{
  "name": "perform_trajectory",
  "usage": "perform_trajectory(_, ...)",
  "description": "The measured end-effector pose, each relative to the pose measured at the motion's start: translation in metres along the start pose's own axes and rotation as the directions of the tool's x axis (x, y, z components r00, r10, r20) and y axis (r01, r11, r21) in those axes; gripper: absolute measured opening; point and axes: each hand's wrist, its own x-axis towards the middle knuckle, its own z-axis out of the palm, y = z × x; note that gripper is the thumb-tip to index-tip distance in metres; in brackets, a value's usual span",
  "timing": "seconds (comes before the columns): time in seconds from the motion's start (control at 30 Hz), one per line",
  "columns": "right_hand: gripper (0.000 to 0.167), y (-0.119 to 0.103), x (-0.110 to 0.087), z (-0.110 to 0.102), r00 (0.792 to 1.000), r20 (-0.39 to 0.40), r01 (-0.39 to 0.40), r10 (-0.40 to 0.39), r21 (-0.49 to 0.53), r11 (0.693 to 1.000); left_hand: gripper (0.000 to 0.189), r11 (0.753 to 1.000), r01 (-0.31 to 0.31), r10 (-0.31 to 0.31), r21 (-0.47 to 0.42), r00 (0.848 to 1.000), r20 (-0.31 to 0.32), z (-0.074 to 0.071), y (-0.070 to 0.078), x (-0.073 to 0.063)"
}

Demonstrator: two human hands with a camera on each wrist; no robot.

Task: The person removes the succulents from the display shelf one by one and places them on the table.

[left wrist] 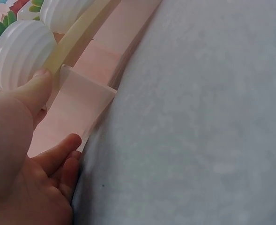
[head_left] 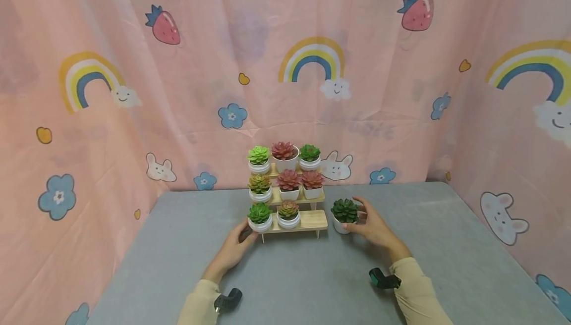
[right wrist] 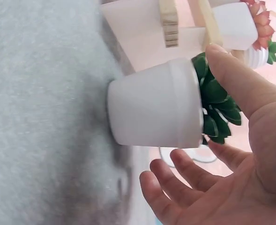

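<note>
A three-step wooden stand [head_left: 314, 220] holds several small potted succulents. My left hand [head_left: 233, 246] is at the left end of its lowest step, its thumb against the board's edge, close beside a ribbed white pot [left wrist: 23, 54] with a green succulent [head_left: 259, 213]. In the left wrist view the lower fingers hang loosely bent. To the right of the stand, a smooth white pot [right wrist: 149, 105] with a dark green succulent [head_left: 345, 210] stands upright on the table. My right hand [head_left: 374, 228] is around it with fingers spread, the thumb by the leaves, the fingertips apart from the pot wall.
The lowest step carries another ribbed pot with a reddish-green succulent [head_left: 288, 210], with bare wood to its right. Red succulents [head_left: 289, 180] fill part of the middle step. The grey table [head_left: 294, 280] meets a pink patterned curtain [head_left: 187, 92] behind and at the sides.
</note>
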Motion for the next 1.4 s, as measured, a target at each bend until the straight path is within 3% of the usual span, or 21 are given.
perform_trajectory(0.23,0.09,-0.013,-0.004,-0.005,1.0,-0.025,0.006,-0.007,-0.035,0.999,0.065,1.0,0.005,-0.005,-0.015,1.0,0.0,-0.001,0.0,0.0)
perform_trajectory(0.37,0.091,-0.02,-0.005,-0.006,0.997,-0.067,0.035,-0.036,-0.027,0.999,0.065,1.0,-0.023,0.023,-0.006,1.0,0.004,0.0,-0.002,0.0)
perform_trajectory(0.53,0.088,-0.032,-0.011,-0.005,0.987,-0.137,0.087,-0.089,-0.019,0.996,0.067,1.0,-0.011,0.011,-0.003,1.0,0.008,0.001,-0.007,0.0)
perform_trajectory(0.63,0.084,-0.043,-0.015,-0.003,0.967,-0.205,0.148,-0.152,-0.038,0.988,0.067,1.0,0.001,-0.001,-0.007,1.0,0.002,0.001,-0.007,0.0)
perform_trajectory(0.73,0.079,-0.056,-0.018,0.003,0.933,-0.264,0.236,-0.245,-0.066,0.97,0.067,1.0,0.002,-0.002,-0.01,1.0,-0.007,0.0,-0.006,0.001)
perform_trajectory(0.87,0.07,-0.075,-0.024,0.019,0.902,-0.275,0.333,-0.332,-0.044,0.942,0.067,1.0,-0.01,0.01,-0.002,1.0,-0.002,0.0,-0.005,0.002)
perform_trajectory(0.97,0.064,-0.084,-0.026,0.038,0.913,-0.202,0.364,-0.354,0.015,0.931,0.066,1.0,-0.016,0.016,-0.013,1.0,0.0,0.001,-0.003,0.001)
perform_trajectory(1.1,0.061,-0.086,-0.02,0.063,0.936,-0.095,0.348,-0.34,0.101,0.932,0.066,1.0,-0.014,0.013,-0.028,1.0,-0.012,0.0,-0.001,0.0)
perform_trajectory(1.23,0.059,-0.085,-0.01,0.081,0.951,-0.064,0.307,-0.301,0.153,0.939,0.067,1.0,-0.003,0.003,-0.011,1.0,0.0,-0.001,-0.003,0.0)
perform_trajectory(1.4,0.06,-0.083,0.001,0.096,0.96,-0.062,0.28,-0.274,0.142,0.949,0.066,1.0,0.0,0.0,-0.01,1.0,0.002,0.001,-0.003,0.001)
